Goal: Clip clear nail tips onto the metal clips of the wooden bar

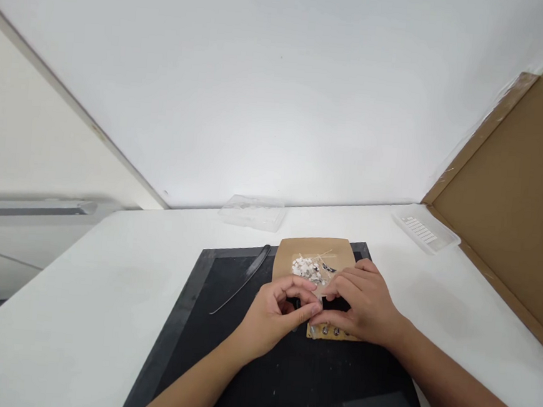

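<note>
My left hand (273,309) and my right hand (361,303) meet over the black mat, thumbs and fingertips drawn close together. Between the fingertips is a small clear piece (319,302), too small and too covered to name. Under my right thumb lies a yellowish strip (356,338) with several round metal parts along it, partly hidden by the hand. Just beyond the fingers, a brown tray (291,248) holds a heap of white flakes (306,269), thin pale sticks and a small dark patterned piece (328,267).
A thin curved tool with a dark handle (260,258) lies left of the tray on the black mat (239,376). Clear plastic boxes stand at the back left (254,213) and back right (442,237) of the white table (81,289). A cardboard panel (512,185) borders the right side.
</note>
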Tool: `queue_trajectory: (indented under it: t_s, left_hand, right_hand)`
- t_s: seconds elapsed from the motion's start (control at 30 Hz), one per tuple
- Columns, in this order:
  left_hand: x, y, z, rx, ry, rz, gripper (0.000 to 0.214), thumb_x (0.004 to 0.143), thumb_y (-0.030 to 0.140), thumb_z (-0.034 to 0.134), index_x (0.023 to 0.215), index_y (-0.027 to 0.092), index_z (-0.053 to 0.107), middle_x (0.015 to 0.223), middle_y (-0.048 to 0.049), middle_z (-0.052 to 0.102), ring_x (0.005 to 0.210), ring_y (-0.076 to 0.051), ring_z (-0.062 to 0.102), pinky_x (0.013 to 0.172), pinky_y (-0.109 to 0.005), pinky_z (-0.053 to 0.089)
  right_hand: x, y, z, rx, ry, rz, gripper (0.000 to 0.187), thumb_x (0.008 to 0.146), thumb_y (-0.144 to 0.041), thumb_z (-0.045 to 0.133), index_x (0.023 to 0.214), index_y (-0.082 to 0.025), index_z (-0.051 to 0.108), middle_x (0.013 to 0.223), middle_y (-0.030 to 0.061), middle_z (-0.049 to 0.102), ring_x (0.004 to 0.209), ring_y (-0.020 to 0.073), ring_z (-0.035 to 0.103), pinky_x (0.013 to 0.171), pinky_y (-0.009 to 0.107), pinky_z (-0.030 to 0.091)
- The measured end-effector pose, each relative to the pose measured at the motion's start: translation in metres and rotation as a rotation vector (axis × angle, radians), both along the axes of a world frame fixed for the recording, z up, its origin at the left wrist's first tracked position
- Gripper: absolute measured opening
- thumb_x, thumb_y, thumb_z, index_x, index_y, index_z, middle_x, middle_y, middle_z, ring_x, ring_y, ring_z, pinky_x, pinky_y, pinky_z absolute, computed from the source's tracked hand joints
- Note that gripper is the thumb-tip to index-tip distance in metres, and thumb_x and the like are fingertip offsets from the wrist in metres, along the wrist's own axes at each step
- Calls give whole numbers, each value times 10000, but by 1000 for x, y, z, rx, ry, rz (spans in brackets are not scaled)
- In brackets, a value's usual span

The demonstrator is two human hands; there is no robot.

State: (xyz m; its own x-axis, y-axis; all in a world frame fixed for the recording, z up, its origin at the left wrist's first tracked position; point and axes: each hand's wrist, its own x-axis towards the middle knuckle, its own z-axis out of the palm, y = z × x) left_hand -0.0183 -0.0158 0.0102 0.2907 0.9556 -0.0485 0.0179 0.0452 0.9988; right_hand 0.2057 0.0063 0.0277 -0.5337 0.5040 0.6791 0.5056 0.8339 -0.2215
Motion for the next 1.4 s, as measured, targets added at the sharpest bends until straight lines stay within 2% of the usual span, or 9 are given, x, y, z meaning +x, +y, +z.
queue_trajectory:
  t_s: [0.2,0.37,0.53,0.6,0.7,0.8,0.9,1.17,1.4]
  left_hand:
    - [-1,0,0,24,13,-15,418,827,503,867,1035,170,722,831,-76,802,662,-166,708,613,-271,555]
    - [0,0,0,45,45,-4,398,828,500,863,1016,179,724,830,-72,808,642,-161,695,595,-264,533]
    - [-2,0,0,138,155,-27,341,867,448,827,1058,182,734,812,-66,796,608,-147,655,556,-245,482]
    - [-4,1,3,250,250,1,260,915,418,770,1031,186,741,798,-58,772,597,-138,625,534,-240,449]
    - [-9,1,10,562,386,6,128,964,312,684,969,194,733,763,-41,715,623,-139,594,577,-254,461]
    - [-14,-1,16,902,481,-160,61,934,224,690,986,199,710,709,-19,687,638,-151,607,632,-276,491]
    - [-15,-2,19,1057,577,-295,97,919,283,726,967,203,701,704,-22,689,616,-158,622,581,-279,471]
    - [-13,-2,9,1173,565,-306,393,954,575,624,941,190,698,689,-16,625,557,-168,548,500,-309,370]
    - [-14,-3,9,1142,556,-320,299,912,474,702,1039,207,737,785,-23,677,599,-168,588,525,-313,430]
  right_hand:
    - [0,0,3,-19,16,43,277,981,-461,776,1068,-216,678,756,-47,716,710,135,673,739,337,322]
    - [-2,-3,2,-23,-28,39,217,1022,-420,721,986,-210,683,745,-46,684,683,129,623,720,333,304]
    - [2,-4,4,-20,-137,27,337,1018,-516,706,884,-209,673,729,-34,651,688,140,584,724,335,293]
    - [5,-4,6,-69,-150,55,370,971,-570,751,883,-218,677,729,-45,647,697,137,589,732,331,293]
    - [11,-1,7,-186,-195,141,417,871,-600,844,865,-219,676,754,-58,658,707,129,602,752,324,309]
    - [13,0,5,-247,-251,187,447,802,-612,895,853,-218,691,767,-56,657,710,133,595,764,323,320]
    - [13,0,2,-262,-283,178,455,790,-632,893,836,-220,705,750,-51,641,712,141,577,777,330,316]
    - [13,4,-3,-367,-333,170,493,831,-679,839,834,-208,695,788,-28,661,773,161,572,813,346,280]
    - [10,4,-1,-412,-386,182,430,837,-604,869,828,-207,705,781,-29,658,795,166,566,824,345,276]
